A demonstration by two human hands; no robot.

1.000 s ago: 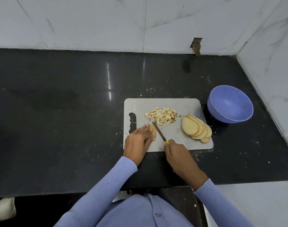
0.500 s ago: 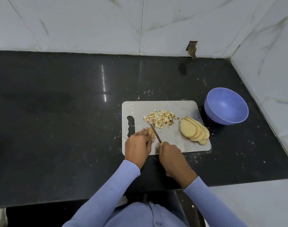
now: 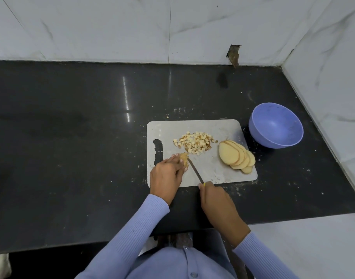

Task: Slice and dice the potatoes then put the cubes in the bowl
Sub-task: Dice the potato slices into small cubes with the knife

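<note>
1. Lilac knitted sleeves [image 3: 136, 228] nearest to the camera, one on each arm, above a black stone counter [image 3: 71, 158].
2. Right hand [image 3: 215, 200] at the near edge of the grey cutting board [image 3: 223, 127], fingers curled around a knife [image 3: 195, 171], only a bit of yellow handle visible; blade pointing away and to the left, tip beside a small potato piece [image 3: 183, 158].
3. Left hand [image 3: 166, 174] on the board, fingers bent over this piece and pressing it down, fingertips just beside the blade.
4. Probably dicing in progress; task about half done, judging from what lies uncut.
5. Risk: a slip of the blade toward the left fingertips, because of the small, likely wet piece and so little room to hold it.
6. Risk: cubes rolling off the board onto the counter; crumbs scattered there already.
7. Further on the board: a pile of cubes [image 3: 194, 144] in the middle, a fanned row of potato slices [image 3: 236, 157] to its right, uncut, close to the right edge.
8. Further right, on the counter just beside the board: a lilac bowl [image 3: 275, 125], upright, no cubes inside, only small specks on the wall.
9. Behind all, white marble tiles [image 3: 112, 27].
</note>
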